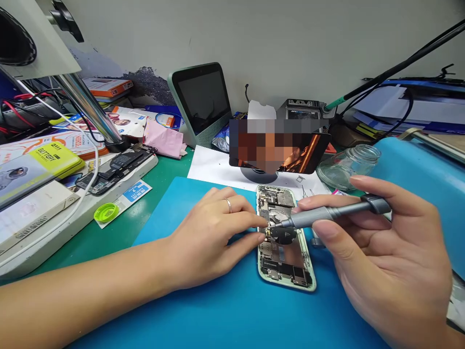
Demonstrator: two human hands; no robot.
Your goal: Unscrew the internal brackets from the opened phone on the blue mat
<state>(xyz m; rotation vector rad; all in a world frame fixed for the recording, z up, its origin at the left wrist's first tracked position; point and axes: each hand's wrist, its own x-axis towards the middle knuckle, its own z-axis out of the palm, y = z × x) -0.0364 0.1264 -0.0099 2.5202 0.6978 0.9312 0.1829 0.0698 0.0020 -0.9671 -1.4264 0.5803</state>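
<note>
An opened smartphone (290, 252) with a pale green frame lies on the blue mat (218, 310), its inner parts exposed. My left hand (214, 232), wearing a ring, reaches over its left edge. Thumb and index finger come together beside a small gold-coloured part (268, 233); whether they grip it I cannot make out. In my right hand (392, 252) is a grey precision screwdriver (316, 216), held nearly level between thumb and fingers. Its tip points left and meets the phone's inside close to my left fingertips, above a round black piece (285, 235).
Behind the phone stands a propped-up phone screen (308, 152), partly pixelated, with a glass jar (348, 165) to its right. A smart display (201, 97) is further back. At left, boxes and another opened phone (118, 169) lie beside a metal stand (90, 111) and a green lid (106, 212).
</note>
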